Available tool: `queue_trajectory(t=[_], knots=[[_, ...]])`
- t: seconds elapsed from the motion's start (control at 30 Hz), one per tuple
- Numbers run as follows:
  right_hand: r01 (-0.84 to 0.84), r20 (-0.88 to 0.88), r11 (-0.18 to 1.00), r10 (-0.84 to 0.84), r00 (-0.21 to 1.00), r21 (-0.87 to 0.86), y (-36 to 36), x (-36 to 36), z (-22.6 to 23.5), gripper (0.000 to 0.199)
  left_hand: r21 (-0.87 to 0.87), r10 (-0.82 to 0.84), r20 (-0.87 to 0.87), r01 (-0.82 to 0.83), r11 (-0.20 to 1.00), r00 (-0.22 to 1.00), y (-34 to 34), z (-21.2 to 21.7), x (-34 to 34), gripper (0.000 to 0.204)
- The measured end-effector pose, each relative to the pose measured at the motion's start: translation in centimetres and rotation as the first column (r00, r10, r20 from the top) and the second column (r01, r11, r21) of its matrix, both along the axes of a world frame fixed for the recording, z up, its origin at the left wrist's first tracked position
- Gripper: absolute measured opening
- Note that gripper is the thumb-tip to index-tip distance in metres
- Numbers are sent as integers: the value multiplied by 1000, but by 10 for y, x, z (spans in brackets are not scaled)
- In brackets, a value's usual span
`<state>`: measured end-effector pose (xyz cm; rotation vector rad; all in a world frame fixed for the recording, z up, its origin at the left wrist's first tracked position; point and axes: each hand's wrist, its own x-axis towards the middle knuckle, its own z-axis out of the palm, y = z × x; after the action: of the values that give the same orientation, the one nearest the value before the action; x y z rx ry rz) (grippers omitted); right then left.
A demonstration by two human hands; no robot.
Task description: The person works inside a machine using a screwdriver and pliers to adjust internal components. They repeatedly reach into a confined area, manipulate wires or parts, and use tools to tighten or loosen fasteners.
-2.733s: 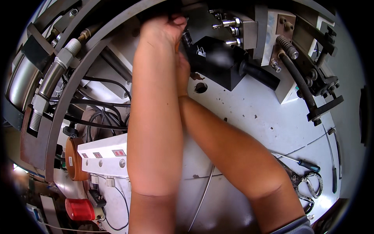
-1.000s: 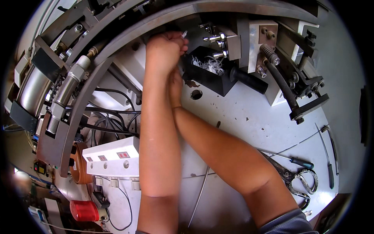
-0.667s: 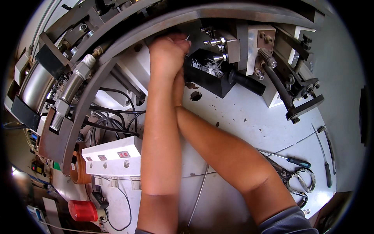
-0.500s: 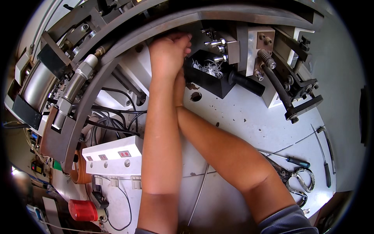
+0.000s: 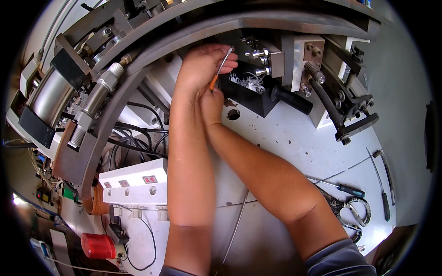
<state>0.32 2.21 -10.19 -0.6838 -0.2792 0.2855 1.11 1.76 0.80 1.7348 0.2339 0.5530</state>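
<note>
Gripping orange-handled tool (image 5: 214, 82), right hand (image 5: 212, 106); left (image 5: 202, 66) alongside

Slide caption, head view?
Right hand holds an orange-handled tool, its shaft crossing the left hand, near a black box of white strands.

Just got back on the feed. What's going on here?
A person's right hand grips a slim, orange-handled tool with a metal shaft, its tip angled up beside the fingers of the left hand; whether they touch it is unclear. To the right, a black open-topped box holds white stringy scraps.
</note>
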Motion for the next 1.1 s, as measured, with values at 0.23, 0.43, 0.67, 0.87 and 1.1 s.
queue_trajectory(t=[0.23, 0.43, 0.67, 0.87, 1.1], knots=[[-39, 70, 999, 41, 997, -30, 2, 3, -5, 35, 98, 58, 45, -62, 993, 997, 4, -6, 2, 26], [-21, 95, 998, 27, 995, -62, 7, 5, -8, 37, 145, 168, 18, -168, 975, 986, -1, -2, 3, 23], [-47, 45, 999, 48, 998, -26, 2, 6, -5, 38, 98, 101, 1, -101, 990, 995, -4, -2, 2, 24], [-1, 93, 1000, 2, 996, -15, 4, 4, -6, 45, 143, 205, -24, -200, 969, 978, -6, 0, 3, 27], [228, 495, 950, -96, 863, -214, 35, 10, -31, 43, 537, 371, 168, -401, 742, 913, 18, -21, 15, 25]])
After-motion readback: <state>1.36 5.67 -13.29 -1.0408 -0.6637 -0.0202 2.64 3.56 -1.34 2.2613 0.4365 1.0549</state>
